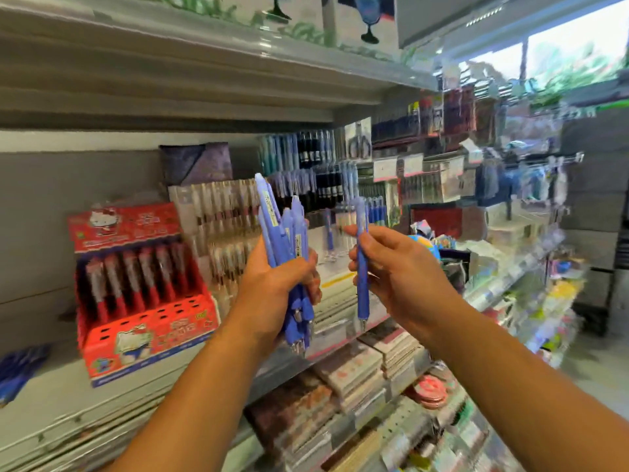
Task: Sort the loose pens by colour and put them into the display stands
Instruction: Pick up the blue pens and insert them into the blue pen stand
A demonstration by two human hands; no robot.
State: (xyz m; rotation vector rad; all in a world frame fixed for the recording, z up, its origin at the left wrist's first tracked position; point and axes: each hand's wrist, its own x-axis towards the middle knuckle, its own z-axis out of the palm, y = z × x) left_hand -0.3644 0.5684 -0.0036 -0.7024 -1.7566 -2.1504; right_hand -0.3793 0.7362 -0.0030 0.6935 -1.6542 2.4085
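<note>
Clutching pens, left hand and right hand hover by red stand.

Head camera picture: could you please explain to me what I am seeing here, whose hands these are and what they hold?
There is no machine here. A person wears one wide-angle camera on the head, looking forward and down, so the two bare arms reaching in are their own. They face shop shelves of stationery. The left hand grips a bundle of blue plastic click pens, tips down. The right hand pinches a single blue pen of the same kind, upright and apart from the bundle. On the pale shelf to the left stands a red cardboard display stand holding a row of red-barrelled pens, with empty holes in front. Blurred blue items, perhaps more pens, lie at the far left.
</note>
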